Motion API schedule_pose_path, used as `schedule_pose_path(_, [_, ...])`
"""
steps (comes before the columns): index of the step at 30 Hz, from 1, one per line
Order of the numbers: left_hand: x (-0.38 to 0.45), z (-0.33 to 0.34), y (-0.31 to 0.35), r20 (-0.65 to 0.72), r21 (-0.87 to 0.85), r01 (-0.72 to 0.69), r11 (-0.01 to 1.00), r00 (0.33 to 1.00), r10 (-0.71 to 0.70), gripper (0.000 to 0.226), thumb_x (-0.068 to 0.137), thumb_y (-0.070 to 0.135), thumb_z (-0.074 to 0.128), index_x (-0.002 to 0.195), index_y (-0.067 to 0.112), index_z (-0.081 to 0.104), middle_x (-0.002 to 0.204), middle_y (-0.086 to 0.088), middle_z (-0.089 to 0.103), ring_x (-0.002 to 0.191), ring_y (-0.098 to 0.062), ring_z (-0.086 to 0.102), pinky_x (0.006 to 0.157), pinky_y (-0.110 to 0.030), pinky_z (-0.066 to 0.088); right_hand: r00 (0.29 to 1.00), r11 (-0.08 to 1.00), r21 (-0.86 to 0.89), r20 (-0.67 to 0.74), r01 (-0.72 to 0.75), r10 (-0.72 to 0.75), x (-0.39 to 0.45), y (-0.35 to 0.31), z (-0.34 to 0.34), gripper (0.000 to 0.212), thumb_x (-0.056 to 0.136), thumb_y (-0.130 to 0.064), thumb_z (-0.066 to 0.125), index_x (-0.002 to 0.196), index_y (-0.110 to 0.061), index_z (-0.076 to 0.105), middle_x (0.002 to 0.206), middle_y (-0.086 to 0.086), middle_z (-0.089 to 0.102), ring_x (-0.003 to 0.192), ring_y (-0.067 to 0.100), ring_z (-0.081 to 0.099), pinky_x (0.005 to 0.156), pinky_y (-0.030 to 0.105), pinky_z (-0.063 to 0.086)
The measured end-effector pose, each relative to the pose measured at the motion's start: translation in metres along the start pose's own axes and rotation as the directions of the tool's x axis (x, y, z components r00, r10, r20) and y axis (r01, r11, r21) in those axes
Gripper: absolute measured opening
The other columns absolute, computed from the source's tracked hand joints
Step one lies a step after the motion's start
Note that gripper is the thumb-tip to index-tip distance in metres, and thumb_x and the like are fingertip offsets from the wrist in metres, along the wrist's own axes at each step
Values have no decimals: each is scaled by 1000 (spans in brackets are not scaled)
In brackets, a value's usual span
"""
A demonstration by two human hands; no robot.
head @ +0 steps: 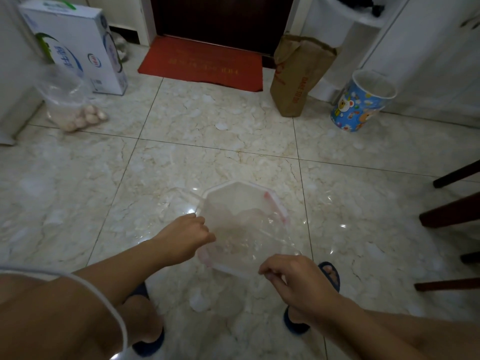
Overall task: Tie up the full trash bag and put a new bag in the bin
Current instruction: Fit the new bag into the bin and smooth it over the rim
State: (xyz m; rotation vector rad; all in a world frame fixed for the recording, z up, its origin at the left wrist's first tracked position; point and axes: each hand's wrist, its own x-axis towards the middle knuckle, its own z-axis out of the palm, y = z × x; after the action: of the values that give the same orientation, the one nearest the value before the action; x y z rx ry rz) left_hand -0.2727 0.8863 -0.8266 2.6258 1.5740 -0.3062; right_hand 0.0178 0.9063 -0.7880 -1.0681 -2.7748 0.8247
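A clear plastic bag (pixel 241 227) with a white rim and pink drawstring marks is held open above the marble floor, low in the middle of the view. My left hand (pixel 187 235) grips the bag's left rim with closed fingers. My right hand (pixel 293 279) pinches the near right rim between thumb and fingers. The bag looks empty and its film spreads out to the right. A blue cartoon-printed bin (pixel 361 102) stands at the far right by the white cabinet, apart from both hands; it looks lined with thin clear film, though I cannot tell for sure.
A brown paper bag (pixel 296 74) stands by the door next to the red doormat (pixel 202 63). At the far left are a white carton (pixel 75 45) and a clear bag of round pale items (pixel 75 110). Dark chair legs (pixel 452 211) jut in at right. My slippered feet are below.
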Motion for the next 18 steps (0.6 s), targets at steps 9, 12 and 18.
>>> schedule_pose_path(9, [-27, -8, 0, -64, 43, -180, 983, 981, 182, 14, 62, 11, 56, 50, 17, 52, 52, 0, 45, 55, -18, 39, 54, -30, 35, 969, 976, -216, 244, 25, 29, -3, -7, 22, 22, 96, -24, 47, 107, -23, 65, 90, 2, 74, 79, 25, 67, 66, 30, 42])
schedule_pose_path(12, [-36, 4, 2, 51, 57, -222, 973, 974, 220, 12, 61, 20, 56, 50, 18, 52, 53, 0, 44, 58, -17, 31, 55, -32, 38, 931, 939, -338, 358, 59, 70, 2, -16, 40, 29, 92, -7, 44, 113, -16, 62, 91, 10, 71, 76, 33, 65, 64, 34, 40])
schedule_pose_path(18, [-35, 32, -8, 265, 187, -160, 969, 958, 107, 5, 66, 9, 66, 69, 12, 69, 66, -6, 61, 70, -25, 55, 69, -37, 47, 855, 879, -462, 498, 121, 144, 2, -13, 56, 28, 82, 8, 50, 106, -5, 55, 95, 16, 66, 73, 35, 58, 59, 35, 28])
